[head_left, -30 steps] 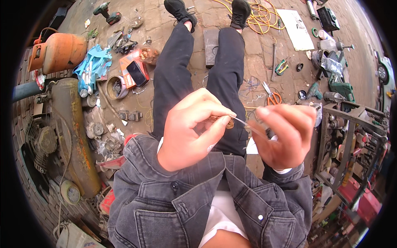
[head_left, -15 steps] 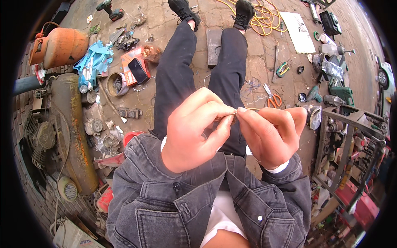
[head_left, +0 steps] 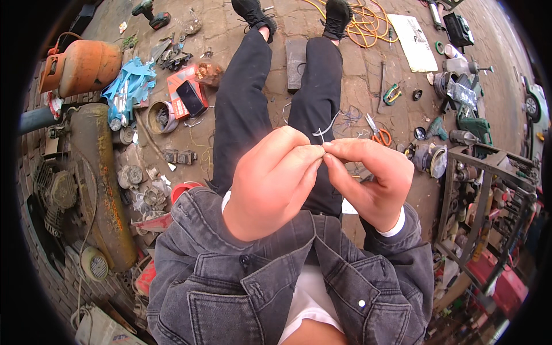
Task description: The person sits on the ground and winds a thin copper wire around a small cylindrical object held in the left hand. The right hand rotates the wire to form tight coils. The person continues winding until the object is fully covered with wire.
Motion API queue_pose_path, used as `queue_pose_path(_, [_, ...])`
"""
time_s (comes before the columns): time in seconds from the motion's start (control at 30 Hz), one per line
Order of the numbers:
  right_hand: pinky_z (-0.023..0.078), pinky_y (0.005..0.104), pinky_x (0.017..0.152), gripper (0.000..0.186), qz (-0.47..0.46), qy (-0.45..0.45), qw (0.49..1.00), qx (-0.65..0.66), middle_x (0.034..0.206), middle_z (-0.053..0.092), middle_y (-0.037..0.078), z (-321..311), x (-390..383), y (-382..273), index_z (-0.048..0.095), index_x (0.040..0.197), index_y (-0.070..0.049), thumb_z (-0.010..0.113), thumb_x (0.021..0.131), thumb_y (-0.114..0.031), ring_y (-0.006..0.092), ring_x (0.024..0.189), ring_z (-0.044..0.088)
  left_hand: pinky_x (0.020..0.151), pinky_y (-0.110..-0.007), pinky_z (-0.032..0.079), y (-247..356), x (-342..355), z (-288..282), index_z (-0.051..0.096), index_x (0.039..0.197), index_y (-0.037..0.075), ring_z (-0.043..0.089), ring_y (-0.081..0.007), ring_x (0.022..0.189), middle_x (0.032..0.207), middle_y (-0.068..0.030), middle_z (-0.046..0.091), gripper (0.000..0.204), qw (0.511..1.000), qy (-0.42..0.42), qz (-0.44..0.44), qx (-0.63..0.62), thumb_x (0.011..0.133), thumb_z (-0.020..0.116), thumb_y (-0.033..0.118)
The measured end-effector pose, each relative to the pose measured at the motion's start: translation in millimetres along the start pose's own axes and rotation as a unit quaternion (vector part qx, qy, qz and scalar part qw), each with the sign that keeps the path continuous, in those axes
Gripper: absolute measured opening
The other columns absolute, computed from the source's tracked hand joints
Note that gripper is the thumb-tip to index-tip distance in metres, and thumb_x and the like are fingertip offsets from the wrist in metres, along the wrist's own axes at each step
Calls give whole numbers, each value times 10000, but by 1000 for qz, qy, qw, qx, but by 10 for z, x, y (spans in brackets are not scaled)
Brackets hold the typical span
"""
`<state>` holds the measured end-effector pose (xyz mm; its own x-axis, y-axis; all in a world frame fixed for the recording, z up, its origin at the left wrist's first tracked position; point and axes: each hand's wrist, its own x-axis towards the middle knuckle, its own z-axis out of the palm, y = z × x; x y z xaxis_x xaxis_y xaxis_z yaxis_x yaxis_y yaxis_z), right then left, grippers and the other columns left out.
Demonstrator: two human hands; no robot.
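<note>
My left hand (head_left: 267, 187) and my right hand (head_left: 375, 175) meet in front of my lap, thumbs and forefingers pinched together tip to tip. Between those fingertips a thin grey wire (head_left: 329, 127) sticks up, its upper part bent to the right. Its lower end is hidden by my fingers. Both hands seem to pinch this wire. Beyond my right hand, a pair of orange-handled scissors (head_left: 381, 135) lies on the ground, with thin loose wire scraps (head_left: 352, 117) beside it.
On the left are an orange gas cylinder (head_left: 92, 64), a phone (head_left: 191, 98) on a red box, and a plastic bottle of copper scraps (head_left: 208, 71). Green-and-yellow pliers (head_left: 393, 94) and a yellow cord (head_left: 368, 26) lie farther out. A metal rack (head_left: 480, 172) stands on the right.
The grey wire now shows above my fingertips. My right hand has turned, its forefinger now stretched over the thumb toward the left fingertips. My left hand has barely moved.
</note>
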<state>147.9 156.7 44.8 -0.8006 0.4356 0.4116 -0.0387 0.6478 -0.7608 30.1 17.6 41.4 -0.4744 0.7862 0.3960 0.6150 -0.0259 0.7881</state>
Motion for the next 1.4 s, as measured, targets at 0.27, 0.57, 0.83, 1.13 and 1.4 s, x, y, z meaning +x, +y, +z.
queue_pose_path(0.27, [564,293,605,185,68,25,997,23,762,724,88,154,-78,28,710,863,-46,766,709,42,212,657,722,588,-368,481,-10,-15,45,635,958,-38,603,-292,691,836,-135,562,203,1000,10,-8,2,775,712,-78])
queue_pose_path(0.57, [570,246,695,161,76,-37,996,42,822,743,84,37,-49,-7,733,946,48,735,788,77,126,761,721,589,-365,479,-8,-20,10,645,948,-25,597,-284,673,835,-127,566,180,998,12,-53,-35,785,705,-75])
queue_pose_path(0.83, [552,233,676,125,110,-18,992,50,789,731,74,116,-70,3,721,899,42,711,781,80,105,730,700,591,-363,481,-9,-38,43,650,943,-26,597,-286,676,832,-126,564,168,999,9,-39,-25,789,704,-69])
queue_pose_path(1.13, [557,266,645,260,114,-15,987,108,894,734,109,49,-30,4,741,1023,-26,734,780,65,159,696,712,583,-304,471,-21,11,-84,668,914,-18,605,-172,693,833,-83,573,98,984,-26,-148,-92,827,687,-60])
queue_pose_path(1.4, [549,238,658,247,82,-41,994,59,878,717,97,134,-14,-13,720,1027,35,721,792,112,130,741,704,591,-347,494,-21,17,-67,656,922,-23,607,-270,688,830,-120,567,157,998,0,-54,20,779,715,-48])
